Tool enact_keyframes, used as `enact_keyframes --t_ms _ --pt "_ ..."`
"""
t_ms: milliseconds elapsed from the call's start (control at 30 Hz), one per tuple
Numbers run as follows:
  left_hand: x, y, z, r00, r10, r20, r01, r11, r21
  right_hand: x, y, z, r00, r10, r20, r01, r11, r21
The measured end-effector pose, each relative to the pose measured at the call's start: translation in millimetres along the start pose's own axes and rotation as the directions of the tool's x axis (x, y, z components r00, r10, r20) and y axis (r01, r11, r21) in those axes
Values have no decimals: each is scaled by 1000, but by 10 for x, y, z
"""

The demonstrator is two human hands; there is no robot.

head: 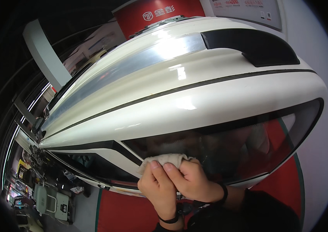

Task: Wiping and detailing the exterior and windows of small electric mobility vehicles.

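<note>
My left hand (158,187) and my right hand (194,179) are side by side, thumbs together, both gripping a folded off-white cloth (168,159). The cloth is at the lower front corner of a dark side window (225,156) on a white vehicle (158,113). It seems to lie against the glass and the white pillar, though my fingers behind it are hidden. A smaller front window (91,165) is left of my hands. Above them run a black roof seam (164,92), a silvery strip (129,65) and a black roof rail end (248,43).
Red carpet (123,211) covers the floor below the vehicle. A white wall (315,95) rises on the right. At lower left stand a pale green small vehicle (52,200) and other vehicles. A red sign board (158,14) with writing stands behind the roof.
</note>
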State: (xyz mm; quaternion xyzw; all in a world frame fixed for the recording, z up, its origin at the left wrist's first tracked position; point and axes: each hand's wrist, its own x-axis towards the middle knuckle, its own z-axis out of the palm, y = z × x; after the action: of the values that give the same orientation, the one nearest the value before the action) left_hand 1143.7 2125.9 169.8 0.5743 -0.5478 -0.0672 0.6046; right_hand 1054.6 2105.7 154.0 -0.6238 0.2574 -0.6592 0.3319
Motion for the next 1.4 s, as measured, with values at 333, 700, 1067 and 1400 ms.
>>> enact_keyframes --t_ms 333,700,1067,1400 --pt "22 203 215 985 173 -25 -173 985 2 82 -161 -379 985 100 139 -117 985 124" --pt "-685 953 1080 944 330 22 -331 939 93 -283 -398 -1796 936 271 225 -311 936 166" --pt "-1624 1709 2202 762 627 160 -636 771 6 -743 -785 -3351 948 257 -189 -202 941 270" --pt "-1526 1997 2142 794 575 196 -535 815 -223 -466 -1016 -3343 949 138 -282 -108 987 120"
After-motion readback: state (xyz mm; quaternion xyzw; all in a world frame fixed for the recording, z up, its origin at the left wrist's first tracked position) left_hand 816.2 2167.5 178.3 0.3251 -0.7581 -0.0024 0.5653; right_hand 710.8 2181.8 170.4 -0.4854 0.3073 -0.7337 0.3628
